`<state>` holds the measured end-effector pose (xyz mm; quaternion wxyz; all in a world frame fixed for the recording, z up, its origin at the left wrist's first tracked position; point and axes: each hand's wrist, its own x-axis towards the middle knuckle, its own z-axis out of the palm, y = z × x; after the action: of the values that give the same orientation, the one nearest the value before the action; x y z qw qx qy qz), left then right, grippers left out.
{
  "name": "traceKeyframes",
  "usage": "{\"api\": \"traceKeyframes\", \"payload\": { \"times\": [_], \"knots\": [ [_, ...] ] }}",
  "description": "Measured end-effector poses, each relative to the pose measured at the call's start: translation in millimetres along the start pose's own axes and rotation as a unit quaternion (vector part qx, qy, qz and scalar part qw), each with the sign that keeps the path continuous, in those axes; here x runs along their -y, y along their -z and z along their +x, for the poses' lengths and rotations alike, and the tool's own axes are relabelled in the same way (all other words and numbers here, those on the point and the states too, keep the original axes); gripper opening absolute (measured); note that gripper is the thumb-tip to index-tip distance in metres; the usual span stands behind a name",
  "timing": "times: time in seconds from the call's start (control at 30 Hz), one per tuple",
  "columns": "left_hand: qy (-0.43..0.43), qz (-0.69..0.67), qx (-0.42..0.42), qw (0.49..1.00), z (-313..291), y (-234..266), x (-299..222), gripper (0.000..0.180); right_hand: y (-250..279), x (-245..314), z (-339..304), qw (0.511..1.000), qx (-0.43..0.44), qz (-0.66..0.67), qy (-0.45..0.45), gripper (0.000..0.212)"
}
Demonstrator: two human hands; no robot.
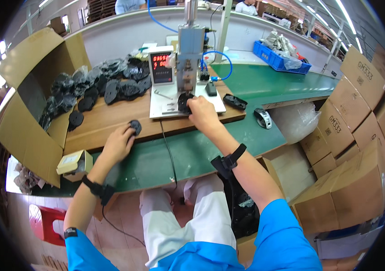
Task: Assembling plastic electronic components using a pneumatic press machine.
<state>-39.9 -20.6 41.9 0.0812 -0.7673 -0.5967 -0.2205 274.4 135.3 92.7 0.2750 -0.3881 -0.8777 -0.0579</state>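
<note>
One green workbench [282, 83] bears a wooden board [104, 132] and a metal press [191, 40] on a white base [158, 107], where the right hand [204, 113] finger-pinches a black part [184, 103], the left hand [117, 142] curling its fingertips onto a smaller dark piece [135, 127] near the board's front edge.

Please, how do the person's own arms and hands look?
The left hand and right hand wear no gloves. Black straps with small black modules circle both wrists; a dark cable hangs from the left. The sleeves are bright blue, the left with a dark tag.
</note>
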Motion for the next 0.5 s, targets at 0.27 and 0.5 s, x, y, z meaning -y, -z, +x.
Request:
{"api": "traceKeyframes", "payload": {
  "times": [0.27, 0.5],
  "knots": [
    [-0.025, 0.105, 0.059, 0.992, -16.7, 23.6, -42.3, 0.057, -1.7, -5.3, -3.1, 1.000, 0.005, -0.013, -0.012, 0.022],
    [0.037, 0.046, -0.008, 0.998, -16.6, 20.1, -56.9, 0.052, -4.2, -8.3, 0.8, 1.000, 0.012, -0.009, -0.012, 0.024]
  ]
}}
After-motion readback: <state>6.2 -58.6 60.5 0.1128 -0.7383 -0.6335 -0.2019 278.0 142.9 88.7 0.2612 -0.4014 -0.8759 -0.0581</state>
